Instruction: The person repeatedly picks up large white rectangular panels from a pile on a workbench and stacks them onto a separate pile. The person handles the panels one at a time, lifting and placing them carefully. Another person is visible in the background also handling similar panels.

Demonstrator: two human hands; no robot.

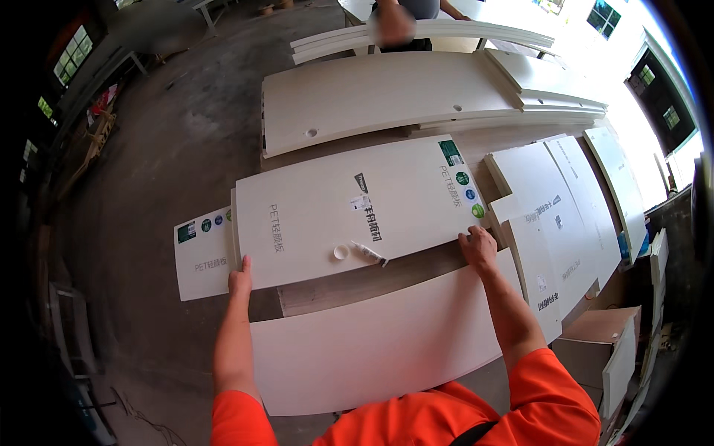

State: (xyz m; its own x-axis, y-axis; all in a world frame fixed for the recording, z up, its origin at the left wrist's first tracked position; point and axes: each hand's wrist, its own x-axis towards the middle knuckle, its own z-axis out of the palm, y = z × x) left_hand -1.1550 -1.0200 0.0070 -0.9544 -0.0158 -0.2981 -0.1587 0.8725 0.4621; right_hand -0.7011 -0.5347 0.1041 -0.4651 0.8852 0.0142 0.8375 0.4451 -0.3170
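A long white panel (312, 215) with printed film and round stickers lies across the middle. My left hand (241, 276) is closed on its near left corner, thumb pointing up along the edge. At the near right edge, the fingers of my right hand (480, 247) are curled around the same panel. On top of it rest a small white tube (366, 251) with a dark end and a little round white piece, like a cap or tape ring (341, 253). Another printed panel (201, 260) sticks out beneath its left end. Nearest me lies a plain white panel (379, 342), with a gap between the two.
Stacked white panels (387, 104) stretch along the far side, some with round holes. More printed panels (573, 215) are piled to the right, with boards (617, 372) leaning below. A co-worker (416, 11) stands behind the far stack. Concrete floor (163, 149) spreads to the left.
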